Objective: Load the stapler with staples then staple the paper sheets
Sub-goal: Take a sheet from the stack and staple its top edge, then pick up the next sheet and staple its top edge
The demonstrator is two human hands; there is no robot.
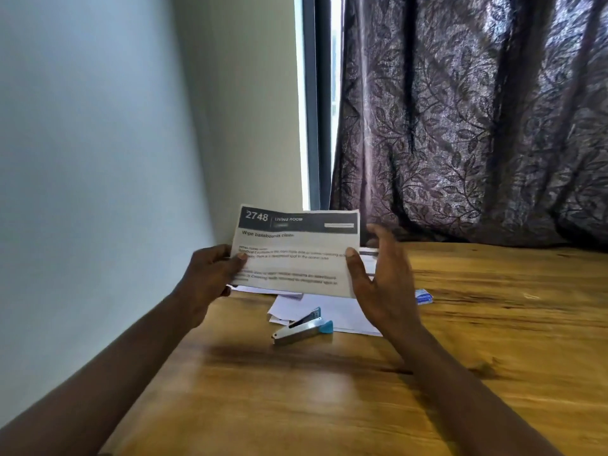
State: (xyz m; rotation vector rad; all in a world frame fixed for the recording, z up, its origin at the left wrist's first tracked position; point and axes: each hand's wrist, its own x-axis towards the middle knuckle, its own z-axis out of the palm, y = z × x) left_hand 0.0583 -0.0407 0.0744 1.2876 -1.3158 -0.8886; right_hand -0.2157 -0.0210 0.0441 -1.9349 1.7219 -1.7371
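Stapler (302, 330) lies against loose papers (345, 312); left hand (210, 274) pinches a printed sheet (296, 248), straight-fingered right hand (381, 284) touches it.

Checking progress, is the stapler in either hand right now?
No, the stapler lies on the table, below the printed sheet that the left hand grips.

Wooden table (296, 406), grain visible. Stapler (302, 329) lies on it, hinged open, below & btw left hand (210, 278) and right hand (381, 284). Loose white sheets (345, 312) lie under right hand, touching stapler's blue end. Small blue box (424, 296) just right of right hand.
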